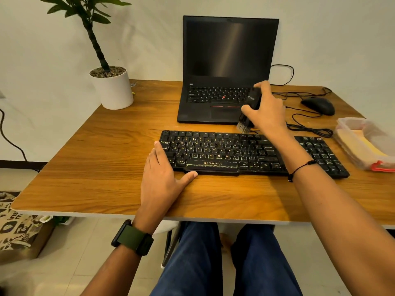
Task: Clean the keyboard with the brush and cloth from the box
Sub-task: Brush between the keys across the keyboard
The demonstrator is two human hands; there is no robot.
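Note:
A black keyboard (224, 153) with dusty keys lies across the middle of the wooden table. My right hand (267, 110) grips a black brush (250, 107) just beyond the keyboard's far edge, bristles pointing down and slightly above the top key row. My left hand (164, 169) rests flat on the table against the keyboard's left end, fingers along its side and thumb under its front edge. A clear plastic box (363, 142) at the right edge holds a yellow cloth (367, 146).
An open black laptop (226, 67) stands behind the keyboard. A black mouse (318, 105) and its looping cables lie at the back right. A potted plant in a white pot (112, 88) stands at the back left corner.

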